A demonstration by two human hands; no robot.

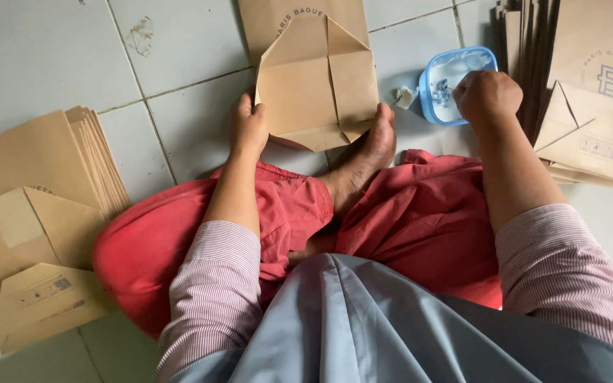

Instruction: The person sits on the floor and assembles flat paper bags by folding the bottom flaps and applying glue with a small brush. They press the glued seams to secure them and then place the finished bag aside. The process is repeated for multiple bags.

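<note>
two hands in view, both reaching forward from striped sleeves over red trousers. left hand [249, 128]: arm extended straight ahead, palm down, fingers curled lightly over the lower left edge of a brown paper bag [317, 85]; thumb and fingers pinch that edge, hand mostly closed on it. bag lies flat on the tiled floor [51, 57], bottom flaps folded open into a diamond shape, its lower right corner touching a bare foot [363, 159] that rests beside it. right hand [487, 98]: arm angled forward and slightly inward, hand bunched into a loose fist, knuckles up, fingertips tucked down at the near rim of a small blue tub [455, 81]. cannot tell whether the fingers hold anything inside the tub. a small pale scrap [406, 96] lies on the floor just left of the tub. stack of flat brown bags [37, 213] to the person's left, another stack [590, 106] to the right, just beyond the right hand.
</note>
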